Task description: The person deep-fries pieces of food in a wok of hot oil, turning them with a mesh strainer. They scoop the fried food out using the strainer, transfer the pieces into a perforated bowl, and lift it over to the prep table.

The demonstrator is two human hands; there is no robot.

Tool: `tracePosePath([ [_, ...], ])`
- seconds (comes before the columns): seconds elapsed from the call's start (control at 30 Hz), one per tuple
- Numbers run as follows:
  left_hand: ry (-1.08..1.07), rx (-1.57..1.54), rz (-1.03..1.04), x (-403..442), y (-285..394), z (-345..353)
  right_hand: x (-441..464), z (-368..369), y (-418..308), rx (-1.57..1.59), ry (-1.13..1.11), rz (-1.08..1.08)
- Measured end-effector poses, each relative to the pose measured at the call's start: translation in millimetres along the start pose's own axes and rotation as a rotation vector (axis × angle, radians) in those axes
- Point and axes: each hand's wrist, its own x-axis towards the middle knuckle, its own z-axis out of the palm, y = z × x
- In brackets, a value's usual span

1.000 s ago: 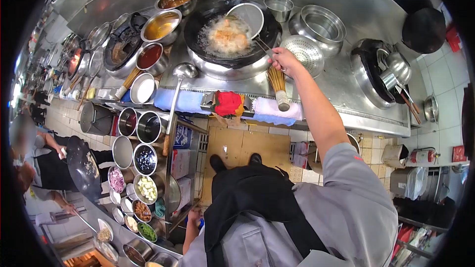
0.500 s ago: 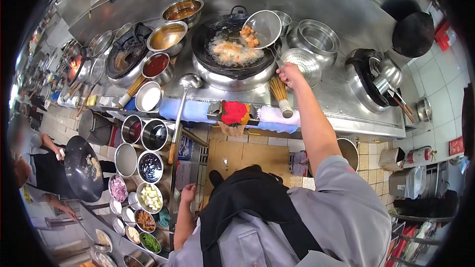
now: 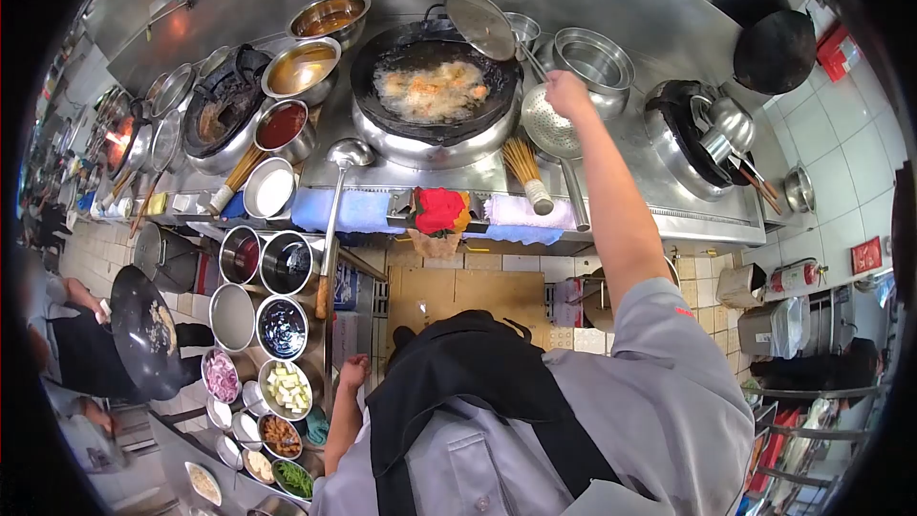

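Oil point(image 3: 415, 96) frothing in the wok point(image 3: 396, 38) could spatter if the strainer point(image 3: 480, 25) slips from the right hand's point(image 3: 569, 94) grip; left hand point(image 3: 353, 371) curls closed, apparently empty.

Head-worn camera, facing forward and down.

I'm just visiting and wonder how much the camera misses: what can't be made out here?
All in the head view:
Number of frying pieces in the central wok: hidden by bubbling foam.
Right hand's fingertips on the strainer handle: hidden behind the hand.
Anything inside the left hand: hidden by curled fingers.
Contents of the lowest metal pot: cut off by the bottom edge.
Co-worker's lower hand: blurred.
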Motion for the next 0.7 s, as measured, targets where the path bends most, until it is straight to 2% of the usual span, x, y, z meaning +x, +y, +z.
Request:
tracePosePath([
  [0.1,0.007,-0.042,0.012,1,-5,-5,-3,-55,-19,-0.022,0.051,-0.006],
  [0.17,0.013,-0.042,0.000,2,-12,-11,2,-93,-37,-0.108,-0.024,-0.124],
  [0.23,0.045,0.196,0.006,7,-23,-16,9,-121,-56,-0.142,-0.069,-0.164],
  [0.37,0.056,0.035,0.022,-8,-10,-7,20,-150,-89,-0.227,-0.174,-0.189],
  [0.43,0.059,0.054,-0.006,-9,-6,-4,29,-149,-95,-0.236,-0.154,-0.228],
  [0.5,0.051,0.031,0.019,-9,-9,-3,38,-146,-107,-0.267,-0.302,-0.176],
  [0.53,0.039,0.012,0.042,-10,-9,-2,44,-139,-111,-0.267,-0.302,-0.181],
  [0.6,0.048,0.017,0.024,-13,-8,2,62,-108,-111,-0.514,-0.334,-0.261],
  [0.63,0.053,0.027,0.004,-14,-7,4,75,-80,-101,-0.540,-0.268,-0.320],
  [0.7,0.049,0.017,0.007,-18,-8,6,72,-64,-113,-0.515,-0.304,-0.144],
])
